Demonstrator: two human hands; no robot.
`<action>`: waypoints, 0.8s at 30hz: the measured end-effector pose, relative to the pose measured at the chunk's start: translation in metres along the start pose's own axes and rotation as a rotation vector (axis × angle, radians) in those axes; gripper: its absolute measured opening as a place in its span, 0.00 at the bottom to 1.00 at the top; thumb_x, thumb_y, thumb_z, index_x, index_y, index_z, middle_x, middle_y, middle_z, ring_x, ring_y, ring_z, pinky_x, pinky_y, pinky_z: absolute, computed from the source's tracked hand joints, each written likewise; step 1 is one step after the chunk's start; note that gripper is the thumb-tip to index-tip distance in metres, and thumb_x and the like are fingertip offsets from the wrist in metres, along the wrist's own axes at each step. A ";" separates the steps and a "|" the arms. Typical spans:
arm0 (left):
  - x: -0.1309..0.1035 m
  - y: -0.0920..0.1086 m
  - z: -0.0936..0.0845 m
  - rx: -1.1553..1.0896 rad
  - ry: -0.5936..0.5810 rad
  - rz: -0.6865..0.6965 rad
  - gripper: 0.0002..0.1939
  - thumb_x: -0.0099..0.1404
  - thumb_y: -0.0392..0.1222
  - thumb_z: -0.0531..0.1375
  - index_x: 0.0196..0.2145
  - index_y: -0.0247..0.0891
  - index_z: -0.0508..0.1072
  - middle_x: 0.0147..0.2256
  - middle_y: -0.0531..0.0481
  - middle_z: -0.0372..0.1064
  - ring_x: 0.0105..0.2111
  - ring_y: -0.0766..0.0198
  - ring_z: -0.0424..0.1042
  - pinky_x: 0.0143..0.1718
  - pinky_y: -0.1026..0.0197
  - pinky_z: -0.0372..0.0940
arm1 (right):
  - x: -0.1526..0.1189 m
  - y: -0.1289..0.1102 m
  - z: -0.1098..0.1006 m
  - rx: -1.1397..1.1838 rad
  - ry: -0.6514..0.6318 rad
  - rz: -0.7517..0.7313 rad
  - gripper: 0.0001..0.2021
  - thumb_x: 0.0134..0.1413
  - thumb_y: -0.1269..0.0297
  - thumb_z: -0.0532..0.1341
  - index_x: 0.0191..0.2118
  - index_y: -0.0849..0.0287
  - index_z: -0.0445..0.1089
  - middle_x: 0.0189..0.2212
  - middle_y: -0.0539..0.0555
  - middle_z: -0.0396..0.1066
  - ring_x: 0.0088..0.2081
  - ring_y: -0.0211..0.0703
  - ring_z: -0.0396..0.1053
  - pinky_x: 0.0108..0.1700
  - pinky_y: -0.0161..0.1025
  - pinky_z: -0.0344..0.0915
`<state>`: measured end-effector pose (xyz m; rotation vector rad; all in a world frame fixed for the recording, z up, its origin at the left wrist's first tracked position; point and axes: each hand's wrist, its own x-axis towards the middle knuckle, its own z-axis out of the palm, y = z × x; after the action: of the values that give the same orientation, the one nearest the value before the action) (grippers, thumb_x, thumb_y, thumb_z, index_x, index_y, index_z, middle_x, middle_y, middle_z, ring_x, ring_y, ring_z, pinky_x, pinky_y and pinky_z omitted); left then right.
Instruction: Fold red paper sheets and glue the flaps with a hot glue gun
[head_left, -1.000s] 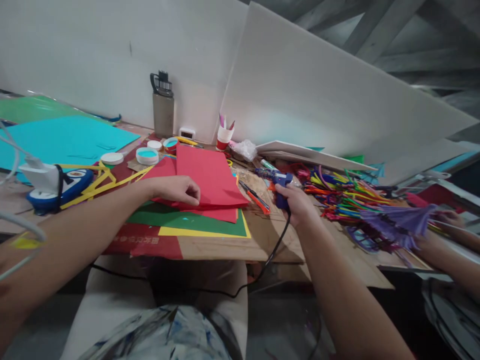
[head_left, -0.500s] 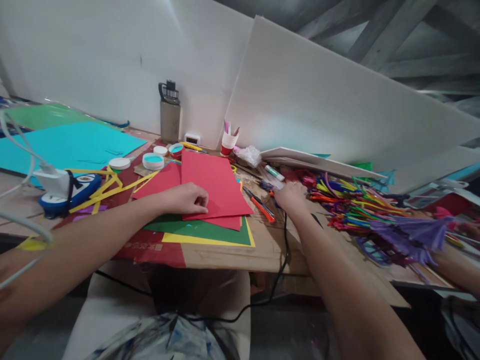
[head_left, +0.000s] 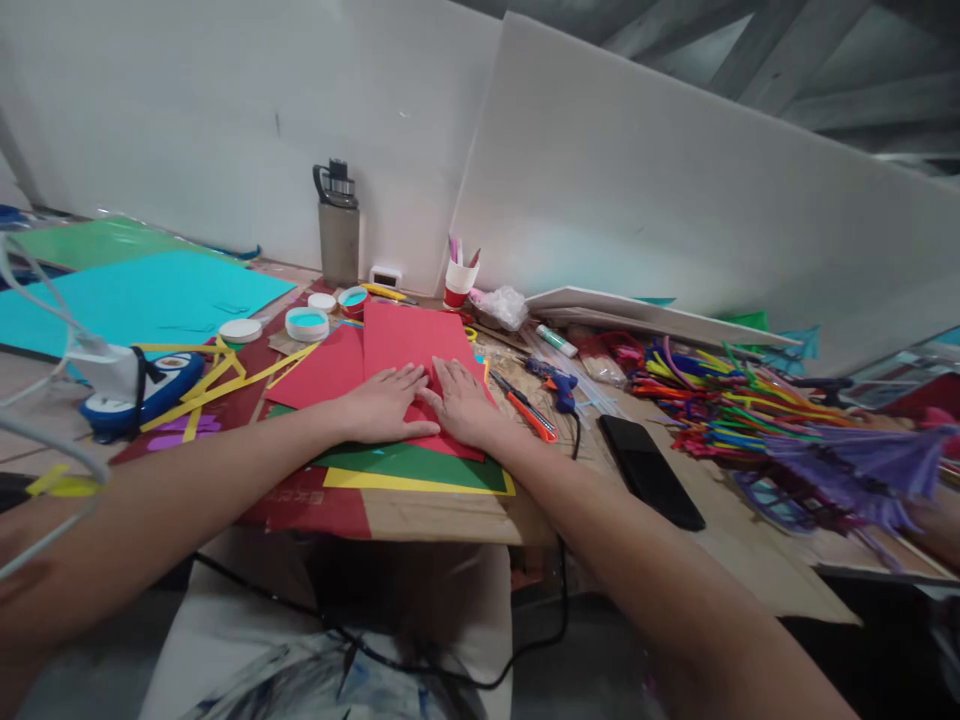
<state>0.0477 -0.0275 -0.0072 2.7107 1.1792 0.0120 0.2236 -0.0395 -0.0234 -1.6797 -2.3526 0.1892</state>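
My left hand [head_left: 390,405] lies flat on the red paper [head_left: 409,335], its fingers spread. Beside it, my right hand [head_left: 461,400] also rests flat on the same sheet, fingers apart, the two hands nearly touching. Neither hand grips anything. Under the red sheets show a green sheet [head_left: 405,468] and the edge of a yellow one [head_left: 412,483]. Just right of my right hand are an orange and black cutter [head_left: 531,414] and a blue glue gun [head_left: 560,387].
A black phone [head_left: 649,470] and colourful pipe cleaners [head_left: 735,400] lie on the right. Behind stand a bottle [head_left: 340,240] and a cup of pens [head_left: 459,283]. Yellow strips [head_left: 225,385], a blue power strip [head_left: 161,390] and cyan paper [head_left: 157,290] are on the left.
My right hand has moved left from beside the glue gun onto the red paper. My left hand has opened from a curled pose and flattened. The phone is now uncovered.
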 end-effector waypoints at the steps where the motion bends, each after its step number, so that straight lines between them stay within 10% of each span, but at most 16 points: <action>1: 0.000 -0.001 0.000 -0.001 -0.009 0.001 0.52 0.57 0.73 0.43 0.66 0.28 0.46 0.67 0.37 0.33 0.66 0.50 0.35 0.64 0.52 0.33 | -0.001 0.005 0.001 -0.016 -0.001 -0.005 0.34 0.63 0.46 0.40 0.67 0.65 0.44 0.66 0.63 0.44 0.66 0.54 0.39 0.63 0.53 0.40; 14: -0.012 -0.014 -0.004 -0.008 -0.044 -0.066 0.57 0.53 0.75 0.47 0.66 0.30 0.41 0.67 0.38 0.30 0.66 0.48 0.31 0.64 0.49 0.31 | -0.006 0.029 -0.005 -0.103 -0.058 0.030 0.39 0.61 0.41 0.35 0.67 0.66 0.42 0.67 0.61 0.38 0.67 0.52 0.31 0.64 0.54 0.30; 24: -0.008 -0.018 -0.007 0.011 0.011 -0.031 0.53 0.55 0.74 0.46 0.65 0.30 0.50 0.66 0.35 0.32 0.66 0.47 0.34 0.64 0.49 0.33 | 0.007 -0.022 -0.002 0.027 -0.007 -0.117 0.38 0.62 0.43 0.34 0.67 0.68 0.40 0.67 0.60 0.37 0.68 0.49 0.31 0.65 0.52 0.32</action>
<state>0.0288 -0.0202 -0.0030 2.7049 1.2277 0.0170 0.2016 -0.0400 -0.0149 -1.5258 -2.4339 0.2052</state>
